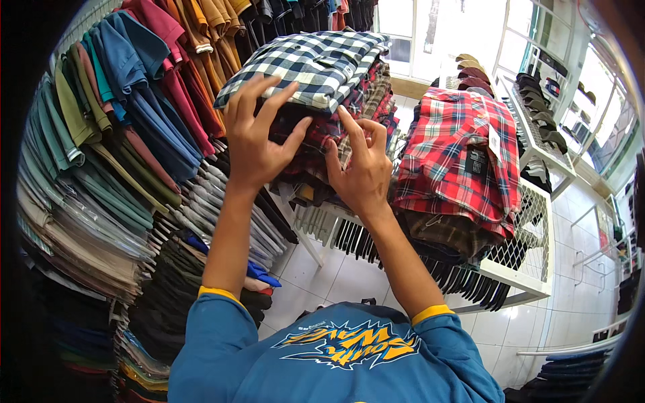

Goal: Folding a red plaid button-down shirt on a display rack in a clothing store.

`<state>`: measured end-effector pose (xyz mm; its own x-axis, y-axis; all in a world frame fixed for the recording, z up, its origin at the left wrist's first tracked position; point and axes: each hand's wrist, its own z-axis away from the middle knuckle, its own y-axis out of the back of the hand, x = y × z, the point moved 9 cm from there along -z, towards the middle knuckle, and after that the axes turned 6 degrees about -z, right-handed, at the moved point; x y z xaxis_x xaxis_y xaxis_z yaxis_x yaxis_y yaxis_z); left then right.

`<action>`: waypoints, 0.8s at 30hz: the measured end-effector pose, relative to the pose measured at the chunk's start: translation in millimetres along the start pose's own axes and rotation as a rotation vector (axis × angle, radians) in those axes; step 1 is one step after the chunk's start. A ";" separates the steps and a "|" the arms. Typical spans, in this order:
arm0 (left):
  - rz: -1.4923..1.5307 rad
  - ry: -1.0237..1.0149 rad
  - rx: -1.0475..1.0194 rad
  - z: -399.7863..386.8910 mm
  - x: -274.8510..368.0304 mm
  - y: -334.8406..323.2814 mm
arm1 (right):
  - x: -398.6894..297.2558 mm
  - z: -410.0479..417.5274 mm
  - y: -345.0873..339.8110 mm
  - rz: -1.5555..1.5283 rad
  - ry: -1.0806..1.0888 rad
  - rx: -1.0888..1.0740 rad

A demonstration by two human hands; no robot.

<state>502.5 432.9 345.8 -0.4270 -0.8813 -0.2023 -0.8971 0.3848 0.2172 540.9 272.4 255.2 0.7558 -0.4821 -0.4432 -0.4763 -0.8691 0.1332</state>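
Note:
A folded shirt in navy and white check (pixel 307 68) tops a stack of folded plaid shirts (pixel 368 101) in front of me. My left hand (pixel 262 131), fingers spread, is over the near left edge of the checked shirt and grips nothing. At the shirt's near right corner is my right hand (pixel 360 156), its index fingertip at the fabric edge and its thumb apart from the other fingers. Whether either hand presses on the cloth is hard to tell. To the right, a red plaid shirt (pixel 453 146) with a dark label and a white tag lies folded on a second stack.
Polo shirts (pixel 146 95) in many colours hang along the left, above more hanging garments (pixel 85 226). The stacks stand on a white wire-mesh table (pixel 541 242), with dark hangers (pixel 453 282) beneath. Caps (pixel 541 111) line a rack farther right. White floor tiles (pixel 322 274) show below.

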 end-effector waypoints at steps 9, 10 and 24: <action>0.196 0.230 -0.490 -17.0 -51.7 -63.8 | -7.4 -11.0 -11.3 0.025 0.084 0.074; 0.175 0.217 -0.441 -16.8 -53.4 -63.5 | -6.0 -9.1 -13.9 0.023 0.101 0.070; 0.329 0.269 -0.453 -8.2 -60.5 -64.2 | -5.2 -18.8 -12.0 -0.080 -0.048 -0.048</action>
<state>586.9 459.3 352.0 -0.5765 -0.7973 0.1785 -0.5611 0.5451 0.6229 551.2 283.2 272.5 0.7674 -0.4059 -0.4963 -0.3921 -0.9096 0.1376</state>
